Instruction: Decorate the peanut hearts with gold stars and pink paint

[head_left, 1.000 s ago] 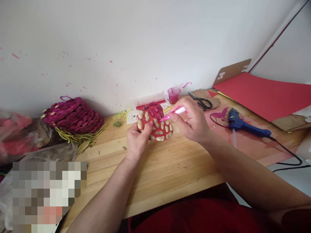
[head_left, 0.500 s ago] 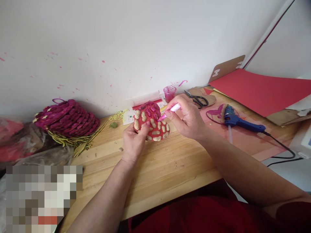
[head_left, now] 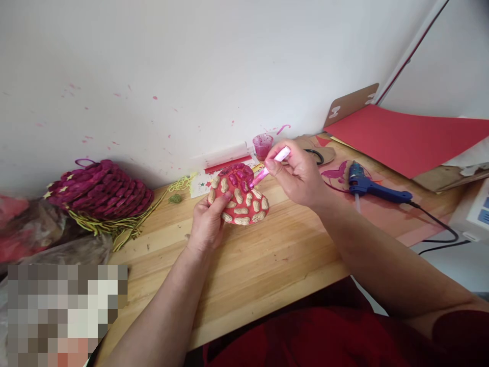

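Note:
My left hand [head_left: 208,219] grips the lower left edge of a red piece [head_left: 229,192] covered with peanuts, its thumb on top. The peanuts near the top are painted magenta, while the lower ones are plain tan. In my right hand [head_left: 296,173] is a white brush [head_left: 281,154] with a pink-stained lower end, pinched between thumb and fingers. The brush tip touches or nearly touches a peanut at the piece's upper right. Behind the piece, close to the wall, stands a clear cup [head_left: 263,147] stained with magenta paint.
A magenta peanut-covered craft [head_left: 110,188] with yellow-green strings lies at left, beside plastic bags [head_left: 34,224]. To the right are partly hidden scissors [head_left: 319,155], a blue glue gun [head_left: 378,190] with a black cord, and red sheets [head_left: 408,137].
The view has shifted slightly. The brush is tilted a little differently, and my right hand now covers more of the scissors. Both hands keep their holds.

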A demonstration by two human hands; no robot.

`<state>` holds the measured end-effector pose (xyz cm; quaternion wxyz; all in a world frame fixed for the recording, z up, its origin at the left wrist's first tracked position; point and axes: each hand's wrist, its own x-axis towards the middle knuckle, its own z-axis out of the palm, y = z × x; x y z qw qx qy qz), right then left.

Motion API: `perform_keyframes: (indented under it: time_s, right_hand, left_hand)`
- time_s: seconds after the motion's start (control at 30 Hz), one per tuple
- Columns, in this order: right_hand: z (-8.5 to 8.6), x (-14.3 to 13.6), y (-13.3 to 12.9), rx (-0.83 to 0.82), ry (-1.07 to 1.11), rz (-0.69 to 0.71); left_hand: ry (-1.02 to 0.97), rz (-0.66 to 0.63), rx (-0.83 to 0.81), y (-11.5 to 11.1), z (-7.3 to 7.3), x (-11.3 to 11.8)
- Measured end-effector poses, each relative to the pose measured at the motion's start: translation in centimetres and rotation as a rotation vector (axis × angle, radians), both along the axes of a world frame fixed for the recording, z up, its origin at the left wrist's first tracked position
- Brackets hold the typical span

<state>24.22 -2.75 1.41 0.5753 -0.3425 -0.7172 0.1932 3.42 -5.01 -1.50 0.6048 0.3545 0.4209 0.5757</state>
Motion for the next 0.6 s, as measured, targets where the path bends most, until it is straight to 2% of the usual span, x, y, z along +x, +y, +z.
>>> perform_keyframes:
  time_s: [0.13,0.3,0.5,0.6]
  right_hand:
    - [0.37,-0.04,-0.27,-0.023,-0.035,0.036]
    - [0.62,-0.14,-0.47,0.001,-0.051,-0.002]
    - [0.10,-0.03,-0.08,-0.060,0.004,0.070]
    - [-0.17,0.01,0.17,-0.049,0.051,0.050]
  left_hand:
    - [0.013,-0.011,-0.017,-0.06,-0.12,-0.01]
    - [0.038,-0.017,0.004,-0.02,-0.40,-0.15]
    - [0.003,-0.047,-0.068,0.18,-0.70,-0.31]
    - [-0.014,-0.066,-0.088,0.27,-0.76,-0.39]
